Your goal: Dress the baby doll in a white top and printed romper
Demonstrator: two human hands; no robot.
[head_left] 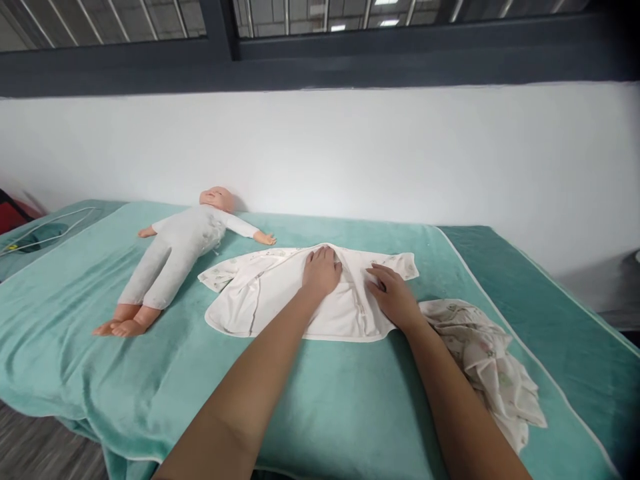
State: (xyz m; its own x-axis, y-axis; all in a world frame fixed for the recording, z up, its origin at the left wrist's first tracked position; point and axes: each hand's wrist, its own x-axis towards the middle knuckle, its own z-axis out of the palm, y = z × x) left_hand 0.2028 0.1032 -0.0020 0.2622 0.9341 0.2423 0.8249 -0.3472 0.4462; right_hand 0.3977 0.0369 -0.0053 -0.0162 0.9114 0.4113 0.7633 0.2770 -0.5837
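A white baby shirt (280, 300) with a small print on its sleeves lies spread on the green cloth, its front opened out. My left hand (323, 270) rests flat on the shirt near the neckline, fingers stretched out. Over the right front panel, my right hand (395, 297) touches the fabric with bent fingers, a gap showing between thumb and forefinger. To the left, a baby doll (185, 233) in a white bodysuit lies on its back, one arm reaching toward the shirt. A crumpled printed cloth (480, 353) lies beside my right forearm, which partly covers it.
The green cloth (340, 413) covers the bed or table, with a darker green strip (540, 307) on the right. A white wall (320, 153) and a dark window frame (400, 63) stand behind. A white cord (65, 217) and a red item (15, 217) are at far left.
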